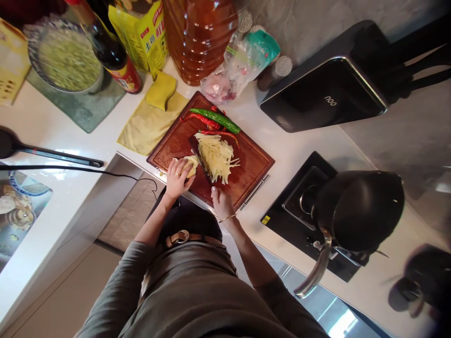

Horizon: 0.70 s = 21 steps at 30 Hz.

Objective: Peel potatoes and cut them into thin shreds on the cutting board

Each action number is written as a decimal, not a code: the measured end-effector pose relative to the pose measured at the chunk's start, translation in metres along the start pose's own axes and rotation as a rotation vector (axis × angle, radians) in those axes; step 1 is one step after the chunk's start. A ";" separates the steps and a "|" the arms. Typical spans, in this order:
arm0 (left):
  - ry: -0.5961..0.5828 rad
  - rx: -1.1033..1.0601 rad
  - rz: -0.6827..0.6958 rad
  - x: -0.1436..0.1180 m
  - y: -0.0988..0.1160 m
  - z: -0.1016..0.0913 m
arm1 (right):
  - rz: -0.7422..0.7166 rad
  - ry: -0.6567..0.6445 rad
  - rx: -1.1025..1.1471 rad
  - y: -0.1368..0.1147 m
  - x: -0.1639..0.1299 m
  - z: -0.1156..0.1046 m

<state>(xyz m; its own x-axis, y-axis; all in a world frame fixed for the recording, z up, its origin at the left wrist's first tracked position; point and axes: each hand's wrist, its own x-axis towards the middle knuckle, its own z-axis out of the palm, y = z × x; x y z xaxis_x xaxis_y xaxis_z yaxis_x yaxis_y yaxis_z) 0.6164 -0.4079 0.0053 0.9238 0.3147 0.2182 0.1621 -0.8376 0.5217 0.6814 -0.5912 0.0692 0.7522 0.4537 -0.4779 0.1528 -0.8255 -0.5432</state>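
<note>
A brown wooden cutting board [250, 157] lies on the counter in front of me. My left hand [177, 179] presses with curled fingers on pale potato slices [192, 164] near the board's left front edge. Closed around the handle of a kitchen knife [202, 162], my right hand [223, 205] holds the dark blade nearly upright, seen almost edge-on. The blade stands between the slices and a heap of thin potato shreds [216, 157] on its right. Behind the heap lie a green chili [215, 118] and several red chilies [221, 134].
Right of the board are a black knife block [324, 98] and a black wok [359, 211] on a stove [292, 197]. Behind stand a large oil bottle [200, 42] and plastic bags [243, 65]. A yellow cloth [141, 126], sauce bottle [112, 51] and covered bowl [66, 61] are left.
</note>
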 end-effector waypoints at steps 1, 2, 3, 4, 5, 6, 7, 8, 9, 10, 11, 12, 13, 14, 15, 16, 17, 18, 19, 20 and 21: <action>-0.017 -0.003 0.006 0.000 -0.001 0.003 | 0.004 -0.010 -0.022 -0.001 0.000 0.000; -0.032 -0.002 0.003 0.000 -0.001 0.006 | 0.011 -0.023 -0.050 -0.002 0.000 -0.001; -0.042 0.004 -0.002 0.000 -0.001 0.008 | 0.019 -0.038 -0.084 -0.003 0.000 -0.002; -0.047 0.014 -0.004 0.001 -0.001 0.010 | 0.030 -0.054 -0.122 -0.004 0.000 -0.003; -0.047 0.025 0.000 0.001 0.000 0.010 | 0.041 -0.070 -0.161 -0.006 0.000 -0.004; -0.045 0.035 0.007 0.001 0.000 0.011 | 0.053 -0.085 -0.198 -0.008 0.000 -0.005; -0.046 0.040 0.013 0.002 0.000 0.011 | 0.067 -0.100 -0.230 -0.010 0.001 -0.005; -0.048 0.040 0.015 0.002 -0.001 0.011 | 0.082 -0.114 -0.256 -0.011 0.001 -0.004; -0.051 0.035 0.014 0.002 -0.001 0.011 | 0.097 -0.127 -0.273 -0.012 0.002 -0.003; -0.055 0.027 0.012 0.002 -0.001 0.011 | 0.110 -0.136 -0.281 -0.013 0.003 -0.001; -0.058 0.017 0.011 0.002 -0.002 0.011 | 0.118 -0.136 -0.278 -0.012 0.005 0.001; -0.060 0.006 0.009 0.001 -0.002 0.011 | 0.116 -0.129 -0.260 -0.011 0.006 0.004; -0.063 -0.006 0.006 0.001 -0.002 0.011 | 0.106 -0.118 -0.221 -0.008 0.008 0.007; -0.067 -0.017 0.001 0.001 -0.002 0.011 | 0.090 -0.106 -0.168 -0.005 0.009 0.009; -0.071 -0.027 -0.007 0.001 -0.002 0.012 | 0.074 -0.092 -0.108 -0.002 0.010 0.011; -0.075 -0.035 -0.016 0.000 -0.002 0.012 | 0.061 -0.080 -0.053 0.002 0.010 0.012; -0.078 -0.040 -0.023 0.000 -0.001 0.012 | 0.050 -0.068 -0.014 0.005 0.010 0.012; -0.080 -0.043 -0.026 0.000 -0.001 0.012 | 0.040 -0.057 0.004 0.007 0.009 0.012; -0.081 -0.044 -0.027 -0.001 -0.001 0.012 | 0.030 -0.042 -0.001 0.009 0.007 0.010; -0.082 -0.044 -0.026 -0.001 -0.001 0.012 | 0.017 -0.030 -0.019 0.009 0.006 0.009; -0.083 -0.042 -0.026 -0.001 -0.001 0.013 | 0.003 -0.025 -0.042 0.009 0.004 0.007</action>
<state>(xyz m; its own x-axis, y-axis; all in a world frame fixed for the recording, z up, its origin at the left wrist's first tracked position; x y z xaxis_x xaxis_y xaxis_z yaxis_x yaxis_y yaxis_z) 0.6194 -0.4130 -0.0062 0.9454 0.2964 0.1356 0.1735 -0.8097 0.5606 0.6818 -0.5948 0.0574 0.7366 0.4593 -0.4964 0.1782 -0.8399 -0.5127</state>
